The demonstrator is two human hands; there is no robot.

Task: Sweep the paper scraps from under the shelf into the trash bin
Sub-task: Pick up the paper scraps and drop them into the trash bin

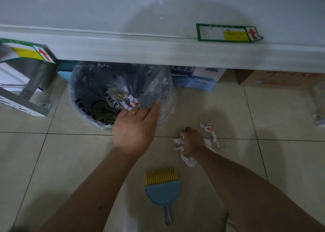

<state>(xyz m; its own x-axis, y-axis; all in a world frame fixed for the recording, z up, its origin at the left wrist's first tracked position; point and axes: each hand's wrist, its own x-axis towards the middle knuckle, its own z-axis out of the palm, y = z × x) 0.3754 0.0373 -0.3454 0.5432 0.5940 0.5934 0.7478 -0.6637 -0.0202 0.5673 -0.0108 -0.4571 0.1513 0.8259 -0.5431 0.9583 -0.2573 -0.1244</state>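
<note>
The right hand (190,140) was curled over a bunch of scraps (187,157) on the floor (52,161), fingers drawn together around them, white bits poking out on the near side and at the left. The likely slip was plain: the handful looked bigger than the grip, so pieces could drop on the way to the bin (121,94), which stood just to the left, half under the shelf (158,50). The left hand (135,126) rested at the bin's near rim, fingers loosely together and pointing into the bag (158,87); whether it pinched the plastic could not be told. If that thin bag sagged inward, scraps could land on the rim or floor instead. Loose scraps lay just right of the right hand, one marked with red hearts (208,128); a hasty grab could scatter them toward the shelf. Count: one bin, one bag, one dustpan (162,194) with one yellow brush (161,176) lying unused, near the hands; roughly four or five loose scraps on the floor, the clutched ones uncountable, and a few already in the bin (130,102).
</note>
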